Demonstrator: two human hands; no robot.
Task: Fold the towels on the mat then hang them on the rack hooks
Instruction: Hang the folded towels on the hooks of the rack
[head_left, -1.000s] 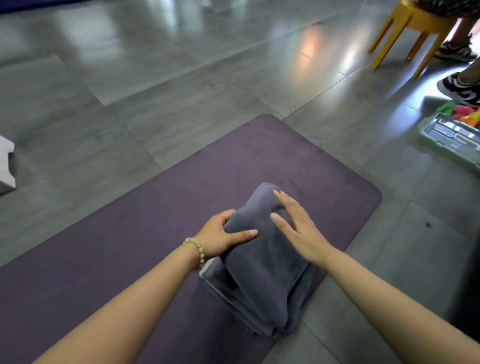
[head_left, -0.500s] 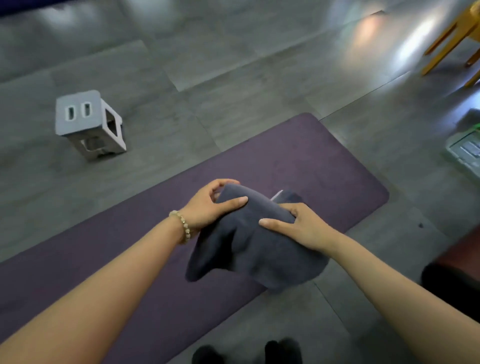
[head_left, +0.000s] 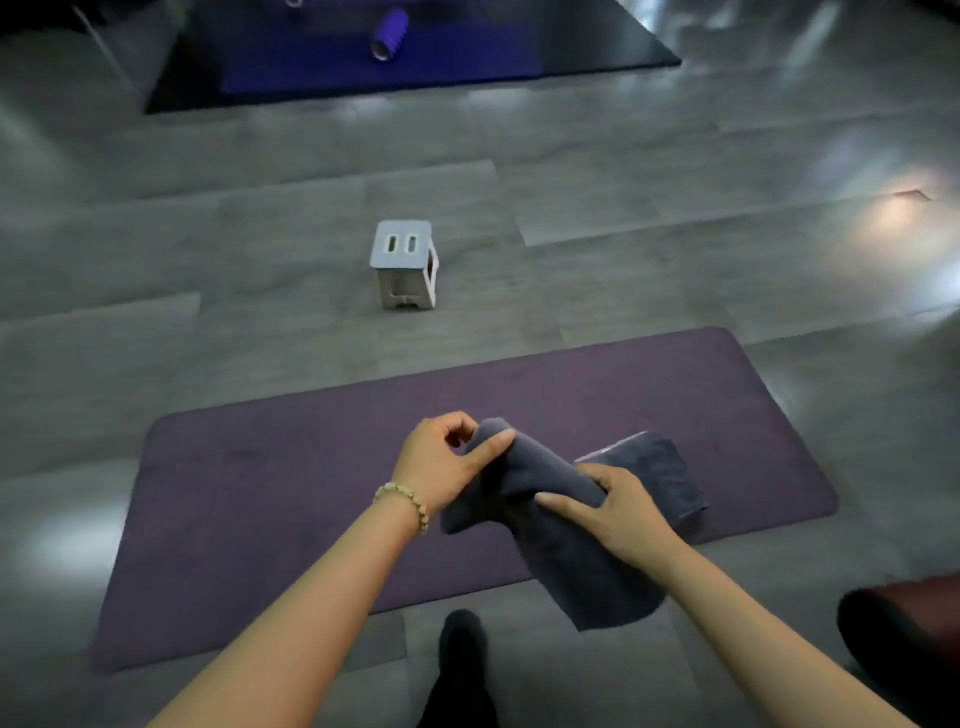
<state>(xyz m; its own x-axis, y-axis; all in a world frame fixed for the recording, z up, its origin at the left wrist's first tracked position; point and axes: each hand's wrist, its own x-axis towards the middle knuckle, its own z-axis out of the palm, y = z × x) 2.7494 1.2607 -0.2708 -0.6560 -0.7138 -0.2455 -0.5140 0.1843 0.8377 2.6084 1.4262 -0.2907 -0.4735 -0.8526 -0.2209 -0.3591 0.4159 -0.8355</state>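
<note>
I hold a folded dark grey towel (head_left: 566, 535) in the air above the near edge of the purple mat (head_left: 291, 483). My left hand (head_left: 441, 462), with a bead bracelet on its wrist, pinches the towel's upper left end. My right hand (head_left: 618, 509) grips its middle from the right, and the lower end hangs down. A second folded grey towel (head_left: 660, 473) lies on the mat just behind my right hand. No rack or hooks are in view.
A small white stool (head_left: 404, 264) stands on the grey floor beyond the mat. Farther back lies a blue mat (head_left: 363, 57) with a purple foam roller (head_left: 388, 28). My dark shoe (head_left: 460, 636) is at the mat's near edge. A dark red object (head_left: 904, 629) sits at right.
The top towel came off the stack and rose into both hands. The view swung up and left, so the white stool moved to the centre and the yellow stool left the frame.
</note>
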